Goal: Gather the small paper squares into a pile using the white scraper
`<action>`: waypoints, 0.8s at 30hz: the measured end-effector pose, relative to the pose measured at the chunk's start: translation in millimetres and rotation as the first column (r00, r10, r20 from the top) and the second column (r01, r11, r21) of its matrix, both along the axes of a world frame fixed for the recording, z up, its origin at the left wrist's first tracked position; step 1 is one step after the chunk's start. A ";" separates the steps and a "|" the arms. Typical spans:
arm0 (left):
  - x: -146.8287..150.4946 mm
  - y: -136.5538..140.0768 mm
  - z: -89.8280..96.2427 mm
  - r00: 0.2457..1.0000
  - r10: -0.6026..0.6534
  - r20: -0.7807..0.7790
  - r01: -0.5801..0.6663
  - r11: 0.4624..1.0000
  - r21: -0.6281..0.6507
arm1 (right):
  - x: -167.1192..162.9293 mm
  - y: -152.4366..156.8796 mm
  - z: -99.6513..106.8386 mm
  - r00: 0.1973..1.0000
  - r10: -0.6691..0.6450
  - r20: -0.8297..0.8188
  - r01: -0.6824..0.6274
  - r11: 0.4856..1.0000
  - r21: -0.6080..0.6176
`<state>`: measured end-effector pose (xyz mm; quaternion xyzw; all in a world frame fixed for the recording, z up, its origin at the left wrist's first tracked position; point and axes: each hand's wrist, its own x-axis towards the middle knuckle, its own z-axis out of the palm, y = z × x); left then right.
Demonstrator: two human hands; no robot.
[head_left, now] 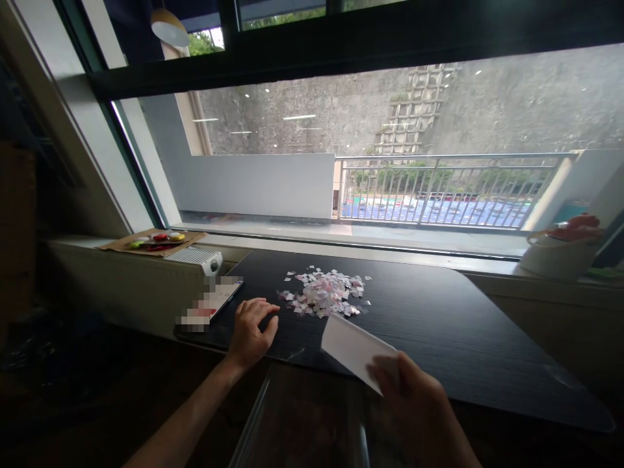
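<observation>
My right hand [414, 390] grips one end of a folded white sheet of paper [358, 348], whose far end hangs over the dark tabletop [429, 318]. A heap of small pale pink and white paper scraps [326, 292] lies on the table just beyond the paper. To the left of the heap, my left hand [256, 328] hovers over or rests on the table near its front edge; I cannot tell which. Its fingers are curved and apart, with nothing in them. Below the table edge is a clear plastic container or bag [312, 416], partly in shadow.
A flat printed item [221, 302], partly blurred out, lies at the table's left end. On the left ledge are a cardboard piece [117, 242] with colourful items and a white device with a knob [213, 265]. A white container [550, 253] stands by the window, right.
</observation>
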<state>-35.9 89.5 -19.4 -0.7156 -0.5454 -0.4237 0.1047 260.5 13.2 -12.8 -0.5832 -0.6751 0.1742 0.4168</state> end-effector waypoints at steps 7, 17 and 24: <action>0.6 -0.8 -0.2 1.000 -0.009 0.004 0.009 1.000 0.000 | 28.5 7.0 11.0 0.996 -0.066 0.066 0.072 0.993 -0.094; 0.6 -0.5 -0.4 1.000 -0.009 0.009 0.009 1.000 0.004 | 27.2 -18.3 -5.8 0.969 -0.214 -0.126 0.205 0.975 -0.084; 0.9 -0.9 0.1 1.000 -0.007 0.010 0.007 1.000 0.000 | 11.7 -22.5 -5.9 0.962 -0.142 -0.234 0.119 0.987 -0.107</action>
